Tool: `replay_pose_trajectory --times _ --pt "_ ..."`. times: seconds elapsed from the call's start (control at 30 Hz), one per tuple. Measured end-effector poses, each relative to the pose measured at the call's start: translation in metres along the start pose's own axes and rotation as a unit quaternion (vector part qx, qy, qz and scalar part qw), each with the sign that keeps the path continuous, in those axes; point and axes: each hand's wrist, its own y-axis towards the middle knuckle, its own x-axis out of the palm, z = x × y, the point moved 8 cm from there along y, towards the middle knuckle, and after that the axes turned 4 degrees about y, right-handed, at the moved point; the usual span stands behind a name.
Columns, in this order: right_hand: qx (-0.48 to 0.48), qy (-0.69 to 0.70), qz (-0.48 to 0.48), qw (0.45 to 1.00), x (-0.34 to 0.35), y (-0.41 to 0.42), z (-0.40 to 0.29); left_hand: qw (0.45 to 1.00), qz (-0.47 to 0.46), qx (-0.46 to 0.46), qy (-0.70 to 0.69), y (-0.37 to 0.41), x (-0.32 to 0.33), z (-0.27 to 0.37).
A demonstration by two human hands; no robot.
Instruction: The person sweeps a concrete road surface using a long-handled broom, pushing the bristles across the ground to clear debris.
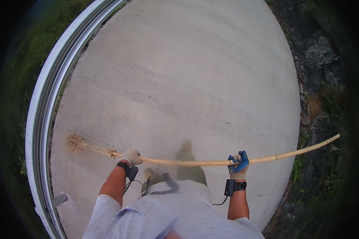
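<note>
A broom with a long bamboo handle [197,163] spans the view crosswise before my body. Its bound straw-coloured bristle head [77,143] points left, and the bare handle end reaches out to the right. My left hand [131,157], in a pale work glove, grips the handle close to the bristles, with its back towards me. Farther along the handle, my right hand [238,163] is closed around it; blue coating shows on that glove's fingers. Both wrists wear a black strap with a small box and a cable.
Grooved concrete pavement [179,74] stretches ahead. A metal guardrail [42,119] curves along the left, with a post [59,200] near the lower left and greenery beyond. Rocks and weeds [320,119] border the right edge. One shoe [149,172] shows below the handle.
</note>
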Motion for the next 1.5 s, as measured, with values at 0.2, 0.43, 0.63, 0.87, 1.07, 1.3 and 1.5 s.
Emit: replay_pose_trajectory --times 0.2,0.43,0.63,0.87,1.07,1.3,1.5 --pt "-0.015 0.066 0.12 0.99 -0.06 -0.006 -0.008 0.99 0.118 0.057 0.046 0.046 -0.071 0.053" --pt "0.046 0.124 0.18 0.975 -0.058 0.091 -0.023 0.997 0.028 0.002 0.077 0.076 -0.082 0.092" --pt "0.145 0.03 0.13 0.981 0.025 0.179 -0.056 0.991 -0.101 -0.083 -0.005 0.039 -0.048 0.097" --pt "0.206 -0.028 -0.073 0.975 0.158 0.254 -0.042 0.964 -0.133 -0.157 -0.167 0.003 0.006 0.093" --pt "0.235 -0.061 -0.16 0.957 0.272 0.279 -0.016 0.942 -0.131 -0.181 -0.251 0.025 0.044 0.077" --pt "0.143 -0.096 -0.119 0.978 0.316 0.346 -0.063 0.951 -0.159 -0.137 -0.225 0.129 -0.045 0.081" --pt "0.087 0.021 0.006 0.996 0.27 0.371 -0.125 0.987 -0.1 -0.044 -0.116 0.228 -0.223 0.092"
